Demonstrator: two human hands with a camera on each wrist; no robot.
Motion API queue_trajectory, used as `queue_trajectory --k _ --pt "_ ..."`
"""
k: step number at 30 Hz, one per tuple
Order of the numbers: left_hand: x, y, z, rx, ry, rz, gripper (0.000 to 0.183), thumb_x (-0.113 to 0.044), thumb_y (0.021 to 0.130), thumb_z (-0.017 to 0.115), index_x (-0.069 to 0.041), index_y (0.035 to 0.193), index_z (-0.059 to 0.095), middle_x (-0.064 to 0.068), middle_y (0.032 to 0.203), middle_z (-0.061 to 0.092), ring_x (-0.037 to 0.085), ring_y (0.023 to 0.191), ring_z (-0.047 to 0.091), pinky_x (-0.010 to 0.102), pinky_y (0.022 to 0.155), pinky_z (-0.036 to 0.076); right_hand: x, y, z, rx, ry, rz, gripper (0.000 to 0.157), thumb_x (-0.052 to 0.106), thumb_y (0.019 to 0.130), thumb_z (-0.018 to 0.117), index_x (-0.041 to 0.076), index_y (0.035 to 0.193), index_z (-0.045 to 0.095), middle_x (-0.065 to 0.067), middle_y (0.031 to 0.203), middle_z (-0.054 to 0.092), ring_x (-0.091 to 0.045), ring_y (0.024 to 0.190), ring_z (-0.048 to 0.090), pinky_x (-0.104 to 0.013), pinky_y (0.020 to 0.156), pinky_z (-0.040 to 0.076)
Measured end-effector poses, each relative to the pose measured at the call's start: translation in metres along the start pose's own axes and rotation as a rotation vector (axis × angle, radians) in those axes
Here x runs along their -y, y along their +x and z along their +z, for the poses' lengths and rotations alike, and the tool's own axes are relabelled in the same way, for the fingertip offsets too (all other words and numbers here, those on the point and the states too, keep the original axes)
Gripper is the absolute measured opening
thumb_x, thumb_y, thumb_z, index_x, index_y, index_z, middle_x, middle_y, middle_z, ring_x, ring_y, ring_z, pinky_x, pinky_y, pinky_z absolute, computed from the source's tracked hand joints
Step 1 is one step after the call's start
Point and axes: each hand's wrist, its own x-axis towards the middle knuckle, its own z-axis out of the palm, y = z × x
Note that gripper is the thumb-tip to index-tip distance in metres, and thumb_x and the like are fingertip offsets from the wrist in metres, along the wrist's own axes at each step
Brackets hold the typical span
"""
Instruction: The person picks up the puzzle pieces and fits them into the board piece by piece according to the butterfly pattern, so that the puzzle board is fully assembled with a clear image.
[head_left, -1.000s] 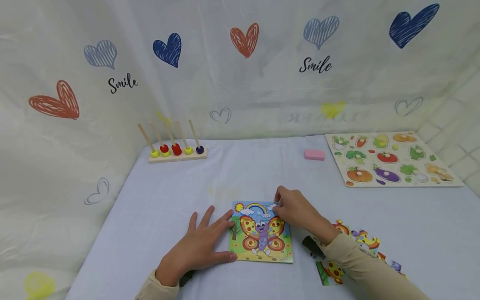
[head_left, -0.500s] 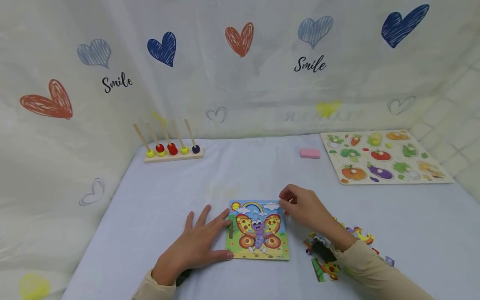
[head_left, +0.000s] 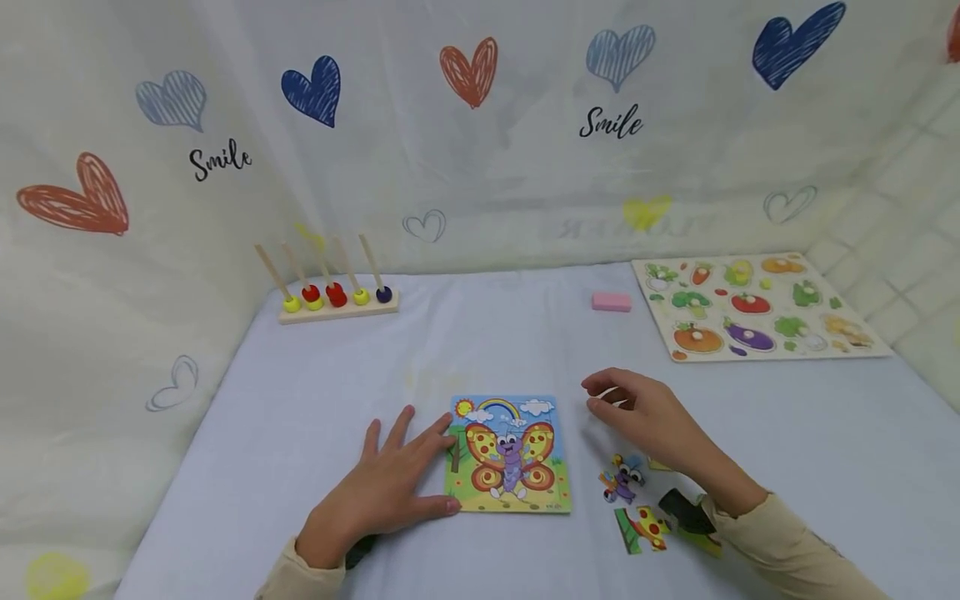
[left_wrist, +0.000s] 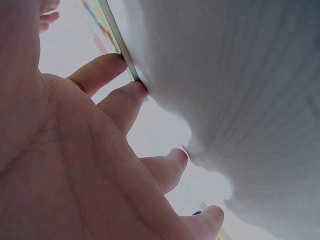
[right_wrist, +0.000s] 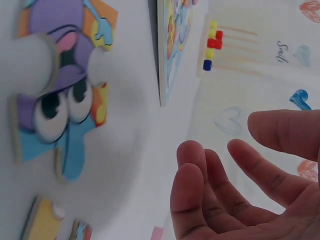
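Note:
A square butterfly picture puzzle (head_left: 510,458) lies flat on the white cloth. My left hand (head_left: 375,492) is spread at its left side, thumb and fingertips at the edge; in the left wrist view, two fingers (left_wrist: 125,102) touch the board's thin edge. To the right of the puzzle, my right hand (head_left: 648,412) hovers with loosely bent fingers and nothing between them. Below that hand lies a loose purple puzzle piece with big eyes (right_wrist: 65,95). Nearer the front is a green, red and yellow puzzle piece (head_left: 641,529). The right forearm partly covers more pieces.
At the back left stands a wooden peg abacus (head_left: 337,310) with coloured beads. A pink block (head_left: 611,302) lies at the back, left of a vegetable peg board (head_left: 750,312). Behind the table hangs a white curtain (head_left: 517,192) printed with hearts.
My right hand has left the puzzle's upper right corner and moved right, its fingers loosening. Loose pieces under its forearm have come into sight. The left hand stays at the puzzle's edge.

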Motion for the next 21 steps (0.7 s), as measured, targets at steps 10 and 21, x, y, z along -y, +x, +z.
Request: queue_trajectory --k 10,21 --pt "-0.001 0.0 -0.003 0.004 -0.008 -0.009 0.08 -0.06 0.091 0.08 -0.025 0.158 0.052 -0.006 0.176 0.028 0.042 0.163 0.003 0.077 0.12 -0.004 -0.015 -0.027 -0.016 0.017 -0.02 -0.003 0.032 0.021 0.104 0.075 0.007 0.132 0.071 -0.006 0.125 0.07 -0.02 0.102 0.066 -0.027 0.076 0.056" --pt "-0.003 -0.001 -0.004 0.016 -0.02 -0.02 0.082 -0.061 0.09 0.08 -0.025 0.158 0.052 -0.006 0.176 0.028 0.041 0.163 0.003 0.077 0.12 -0.004 -0.023 -0.047 -0.022 0.064 -0.141 -0.026 0.034 0.03 0.099 0.081 0.018 0.13 0.073 0.0 0.132 0.066 -0.023 0.114 0.063 -0.036 0.087 0.059"
